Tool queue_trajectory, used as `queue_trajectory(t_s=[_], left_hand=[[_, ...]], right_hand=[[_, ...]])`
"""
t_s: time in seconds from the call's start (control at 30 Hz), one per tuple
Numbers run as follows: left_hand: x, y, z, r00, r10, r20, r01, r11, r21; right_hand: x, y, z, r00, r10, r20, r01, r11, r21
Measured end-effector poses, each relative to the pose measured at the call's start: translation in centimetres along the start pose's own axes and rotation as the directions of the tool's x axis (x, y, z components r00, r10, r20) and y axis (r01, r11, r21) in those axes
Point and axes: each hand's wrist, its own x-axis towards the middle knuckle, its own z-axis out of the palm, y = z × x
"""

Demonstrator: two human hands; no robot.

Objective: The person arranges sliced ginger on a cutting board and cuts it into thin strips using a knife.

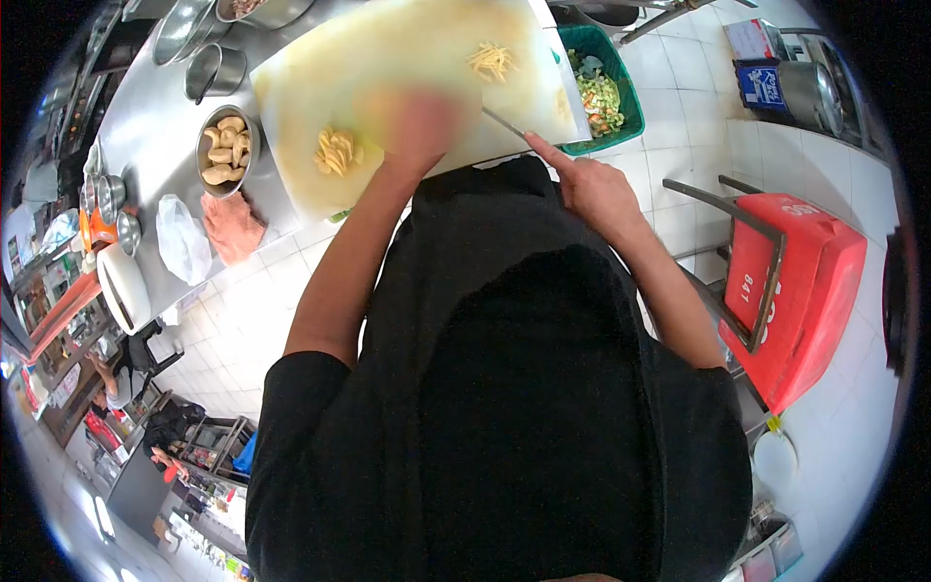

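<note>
From far away, I look down through the head camera and see two bare arms reach up toward the top of the frame. My right hand, right of the upper middle, is closed around a knife, with the pointing finger laid out along it. The knife's thin blade points up and left over the edge of a big pale cutting board. My left hand is at the upper middle, over the board, but it is all a blur, so I cannot tell if it is holding anything. Just left of that hand, a small pile of yellow slices sits on the board. A heap of thin yellow strips lies higher up and to the right. Off the board, at the upper left, a metal bowl holds fat, pale, lumpy pieces. A pink cloth lies just below the bowl, with a white plastic bag beside it. They all rest on a shiny metal table. Near the top, right of the board, a green bin has chopped green and orange scraps in it. A big red box stands at the right side.
</note>
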Motion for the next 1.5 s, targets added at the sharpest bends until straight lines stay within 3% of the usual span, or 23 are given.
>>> queue_trajectory(t_s=[0.1, 0.2, 0.37, 0.57, 0.67, 0.77, 0.87, 1.17, 1.37, 1.5], left_hand=[[0.2, -0.3, 0.0, 0.997, 0.067, -0.031, -0.068, 0.997, -0.026], [0.3, -0.6, -0.2, 0.999, 0.028, 0.029, -0.026, 0.998, -0.053], [0.8, -0.9, 0.5, 0.999, 0.033, -0.013, -0.034, 0.999, -0.041], [1.1, -1.1, 0.8, 0.998, 0.055, -0.017, -0.055, 0.998, -0.017], [1.0, -0.9, 0.8, 1.000, 0.030, 0.000, -0.030, 0.999, -0.013], [1.0, -0.6, 0.8, 1.000, 0.020, 0.001, -0.020, 1.000, -0.003], [1.0, -0.7, 0.9, 0.999, 0.027, -0.035, -0.028, 0.999, -0.028], [0.7, -0.5, 0.9, 0.996, 0.052, -0.072, -0.053, 0.998, -0.018], [0.8, -0.6, 1.2, 0.994, 0.050, -0.094, -0.053, 0.998, -0.029], [0.8, -0.8, 1.2, 0.998, 0.033, -0.053, -0.033, 0.999, -0.002]], right_hand=[[-0.4, -0.5, -0.5, 1.000, 0.003, 0.003, -0.003, 1.000, -0.016], [-0.4, -0.8, -0.8, 1.000, 0.011, 0.008, -0.011, 0.999, -0.033], [-0.6, -1.2, -1.1, 1.000, 0.016, -0.007, -0.016, 0.998, -0.055], [-1.5, -1.8, -2.5, 0.992, 0.086, 0.087, -0.073, 0.987, -0.144], [-1.5, -1.5, -2.1, 0.990, 0.098, 0.102, -0.083, 0.986, -0.142], [0.1, -0.5, 1.4, 0.998, 0.066, 0.017, -0.066, 0.998, -0.014], [0.8, -0.3, 1.7, 0.996, 0.076, 0.038, -0.077, 0.996, 0.035], [-2.3, -0.6, -1.3, 0.995, 0.079, 0.064, -0.075, 0.995, -0.064], [-0.4, 0.2, 2.2, 0.998, 0.020, -0.066, -0.018, 0.999, 0.033], [-1.5, -1.4, -1.4, 0.995, 0.082, 0.053, -0.081, 0.997, -0.017]])
